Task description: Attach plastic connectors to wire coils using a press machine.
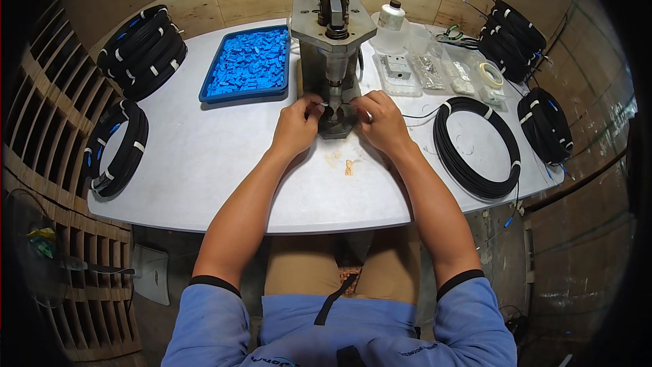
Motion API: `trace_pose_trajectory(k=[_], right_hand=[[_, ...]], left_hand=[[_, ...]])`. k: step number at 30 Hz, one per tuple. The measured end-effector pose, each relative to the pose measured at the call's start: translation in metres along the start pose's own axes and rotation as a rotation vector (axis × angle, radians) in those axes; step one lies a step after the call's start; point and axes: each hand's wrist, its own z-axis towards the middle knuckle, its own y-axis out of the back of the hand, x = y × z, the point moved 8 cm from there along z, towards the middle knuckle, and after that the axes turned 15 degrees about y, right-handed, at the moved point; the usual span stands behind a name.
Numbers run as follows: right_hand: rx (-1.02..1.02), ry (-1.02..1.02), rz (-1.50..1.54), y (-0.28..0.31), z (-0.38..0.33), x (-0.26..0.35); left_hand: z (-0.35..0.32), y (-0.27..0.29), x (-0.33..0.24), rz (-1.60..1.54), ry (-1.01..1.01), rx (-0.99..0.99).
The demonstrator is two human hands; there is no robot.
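White tabletop (204, 163), rounded front edge, scuffed w/ a tan smear near centre-front. Walls around it are plywood-type panels; slatted wooden racks on person's left side, dark floor below.

Small metal press (333, 47) stands at table centre-back, lever up top, ram pointing down to its base. Left hand (297, 124) & right hand (382, 121) both sit at the press base, one each side. Fingers of both curled & pinched together on a small pale part (326, 104) under the ram; part too small to tell what it is. A thin black cable (421, 117) runs from right hand toward the open black cable coil (477, 148) lying flat on table at right.

Blue tray (252, 64) full of small blue pieces, just left of press. Right of press: white bottle (390, 17) w/ dark cap, clear bags of small hardware (428, 69), tape roll (490, 75).

More bundled black cable coils w/ white ties: two stacks at left (141, 51) (115, 146), hanging off table edge; two at far right (513, 37) (547, 126).

Person wears blue short-sleeve shirt, tan trousers, seated at front.
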Motion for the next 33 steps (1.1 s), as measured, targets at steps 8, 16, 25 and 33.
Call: trace_pose_trajectory(k=[8,16,25,33], right_hand=[[0.007,-0.008,0.006,-0.0003,-0.0008,-0.0014],[0.005,-0.004,0.005,-0.0006,-0.0002,-0.0005],[0.007,-0.003,-0.004,-0.0005,-0.0002,-0.0004],[0.019,-0.007,-0.001,-0.0012,-0.0002,-0.0008]], left_hand=[[-0.0006,0.0001,-0.0021,0.000,-0.018,-0.014],[-0.0002,0.0014,-0.0014,0.027,-0.027,-0.021],[0.0002,-0.0002,0.0004,-0.001,-0.013,0.000],[-0.0009,0.0008,-0.0003,0.003,-0.030,-0.022]])
